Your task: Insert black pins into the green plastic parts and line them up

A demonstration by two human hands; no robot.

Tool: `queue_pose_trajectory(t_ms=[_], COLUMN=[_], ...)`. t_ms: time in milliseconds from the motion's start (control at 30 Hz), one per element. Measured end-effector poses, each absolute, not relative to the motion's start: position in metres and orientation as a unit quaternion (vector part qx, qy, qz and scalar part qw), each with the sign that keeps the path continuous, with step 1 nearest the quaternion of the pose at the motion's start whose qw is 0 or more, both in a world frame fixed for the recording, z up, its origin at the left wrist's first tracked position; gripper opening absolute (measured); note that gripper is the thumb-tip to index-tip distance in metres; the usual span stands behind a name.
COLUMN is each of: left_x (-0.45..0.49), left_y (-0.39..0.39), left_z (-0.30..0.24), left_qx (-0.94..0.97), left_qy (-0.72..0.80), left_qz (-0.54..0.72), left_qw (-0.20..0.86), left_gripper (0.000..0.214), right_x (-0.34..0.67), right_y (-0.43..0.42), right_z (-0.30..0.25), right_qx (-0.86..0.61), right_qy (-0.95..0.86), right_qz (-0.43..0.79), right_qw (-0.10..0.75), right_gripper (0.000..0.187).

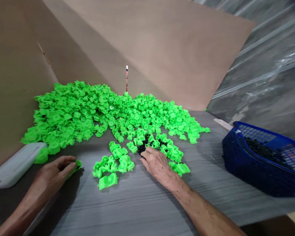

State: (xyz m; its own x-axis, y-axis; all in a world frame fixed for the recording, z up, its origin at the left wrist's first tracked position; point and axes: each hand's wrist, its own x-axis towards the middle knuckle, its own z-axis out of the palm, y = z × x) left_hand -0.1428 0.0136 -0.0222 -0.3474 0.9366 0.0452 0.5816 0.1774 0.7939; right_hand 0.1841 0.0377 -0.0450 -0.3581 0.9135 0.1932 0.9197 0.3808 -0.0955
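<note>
At the lower left, my left hand is closed with a bright green plastic part between thumb and fingers, just above the table. My right hand reaches to a small heap of tiny black pieces; its fingers are pinched together at the heap's near edge, and what they hold is hidden. Loose green parts lie between the two hands, and more of them sit just right of my right hand. Behind spreads a large pile of the same green parts.
A blue plastic basket with dark pieces inside stands at the right on the grey table. A white box-like object lies at the left. Brown boards wall the back and left. A thin upright strip rises behind the pile.
</note>
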Motion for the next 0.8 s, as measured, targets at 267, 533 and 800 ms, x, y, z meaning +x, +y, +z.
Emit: queue_pose_trajectory(t_ms=[267,533,800], left_x=[-0.139,-0.087,-0.01], left_y=[0.007,-0.01,0.007], left_z=[-0.022,0.007,0.03], left_qx=[0.511,0.315,0.247], left_qy=[0.709,0.586,0.499], left_qz=[0.396,0.492,0.48], left_qw=[0.281,0.561,0.678], left_gripper=[0.033,0.057,0.022], right_x=[0.18,0.183,0.196], right_y=[0.043,0.045,0.052], right_z=[-0.05,-0.052,-0.054], right_qx=[-0.573,-0.569,-0.525], right_qy=[-0.813,-0.811,-0.769], right_qz=[-0.015,0.011,0.128], right_qw=[0.098,0.137,0.343], right_gripper=[0.016,0.019,0.015])
